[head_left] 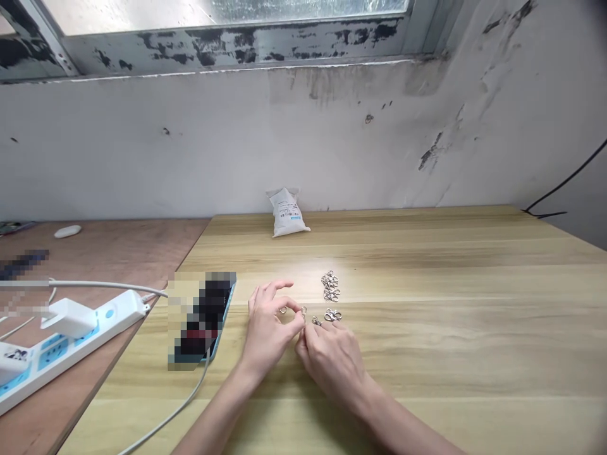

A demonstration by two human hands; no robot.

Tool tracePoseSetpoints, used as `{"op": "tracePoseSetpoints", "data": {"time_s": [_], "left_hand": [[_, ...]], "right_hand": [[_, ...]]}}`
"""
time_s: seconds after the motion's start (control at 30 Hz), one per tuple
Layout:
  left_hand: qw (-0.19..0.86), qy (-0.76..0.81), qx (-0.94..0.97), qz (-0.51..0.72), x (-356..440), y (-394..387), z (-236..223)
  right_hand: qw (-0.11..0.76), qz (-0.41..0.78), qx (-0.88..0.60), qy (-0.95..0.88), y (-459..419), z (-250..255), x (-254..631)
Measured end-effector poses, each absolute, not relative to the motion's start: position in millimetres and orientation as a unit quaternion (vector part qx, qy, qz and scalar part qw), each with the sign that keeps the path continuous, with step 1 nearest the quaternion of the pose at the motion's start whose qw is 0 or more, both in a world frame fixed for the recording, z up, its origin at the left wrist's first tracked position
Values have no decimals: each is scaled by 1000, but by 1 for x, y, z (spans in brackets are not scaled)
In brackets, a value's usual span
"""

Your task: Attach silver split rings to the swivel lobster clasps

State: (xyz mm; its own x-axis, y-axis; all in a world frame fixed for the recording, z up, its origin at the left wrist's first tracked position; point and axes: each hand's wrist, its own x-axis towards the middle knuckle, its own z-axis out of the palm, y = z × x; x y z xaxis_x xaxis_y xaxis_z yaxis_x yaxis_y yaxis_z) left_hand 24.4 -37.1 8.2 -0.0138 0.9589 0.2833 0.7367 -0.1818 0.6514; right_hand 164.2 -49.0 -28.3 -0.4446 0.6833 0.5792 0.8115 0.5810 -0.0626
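Note:
My left hand pinches a small metal ring between thumb and index finger, the other fingers spread away. Right beside it, my right hand is closed, its fingers curled under and its tips meeting the left thumb. What those fingers hold is hidden. A small metal clasp shows just past the right knuckles; whether it is gripped or lies on the table I cannot tell. Another ring shows behind the left index finger. Beyond the right hand lie silver clasps and a heap of metal clasps.
A phone, partly blurred out, lies left of my left hand with a white cable running from it. A white packet rests near the wall. On the brown table at left is a power strip with plugged-in chargers.

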Motion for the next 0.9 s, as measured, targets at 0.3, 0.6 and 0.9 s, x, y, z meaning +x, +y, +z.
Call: {"op": "tracePoseSetpoints", "data": {"time_s": [0.3, 0.6, 0.9], "left_hand": [[138, 657, 651, 354, 31, -39, 8], [226, 616, 664, 359, 15, -30, 8], [263, 609, 662, 349, 7, -24, 2]], "right_hand": [[295, -99, -458, -833, -49, -32, 161], [320, -110, -428, -838, -36, -22, 176], [331, -137, -405, -842, -34, -20, 179]]}}
